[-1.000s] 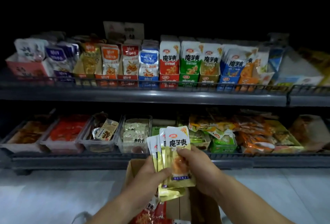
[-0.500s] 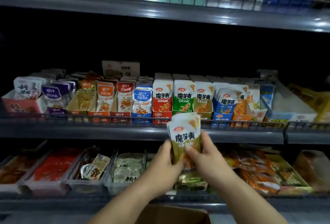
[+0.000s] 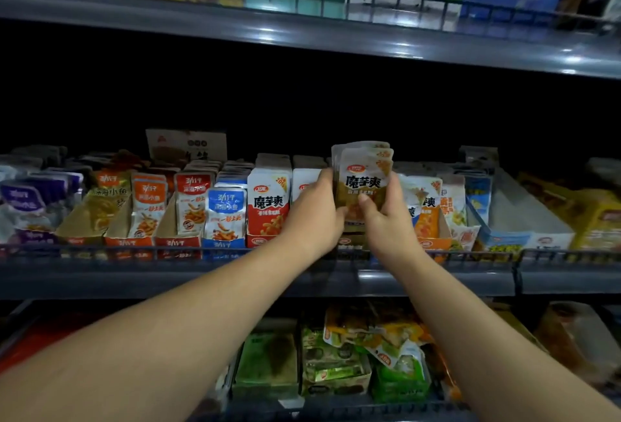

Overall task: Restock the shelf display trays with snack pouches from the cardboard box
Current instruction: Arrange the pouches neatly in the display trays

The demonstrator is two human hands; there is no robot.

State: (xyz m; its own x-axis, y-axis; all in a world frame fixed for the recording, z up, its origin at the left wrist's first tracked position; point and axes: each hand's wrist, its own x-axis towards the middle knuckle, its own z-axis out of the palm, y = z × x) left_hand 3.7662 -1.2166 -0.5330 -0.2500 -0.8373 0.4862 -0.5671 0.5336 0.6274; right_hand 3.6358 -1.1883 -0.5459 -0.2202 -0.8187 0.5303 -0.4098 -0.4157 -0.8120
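I hold a small stack of olive-gold snack pouches upright over the middle shelf's row of display trays. My left hand grips the stack's left edge and my right hand grips its lower right, thumb on the front. The stack is above the olive-gold tray, between the green-pouch tray, mostly hidden behind my left hand, and the blue and orange trays to the right. A red pouch tray stands to the left. The cardboard box is out of view.
A wire rail runs along the middle shelf's front edge. More trays of small fish snack pouches fill the left. The upper shelf overhangs with boxed goods. The lower shelf holds green and mixed pouches.
Both hands rose with the pouch stack from low in front of the bottom shelf to the middle shelf's tray row. The view tilted up, and the cardboard box dropped out of sight.
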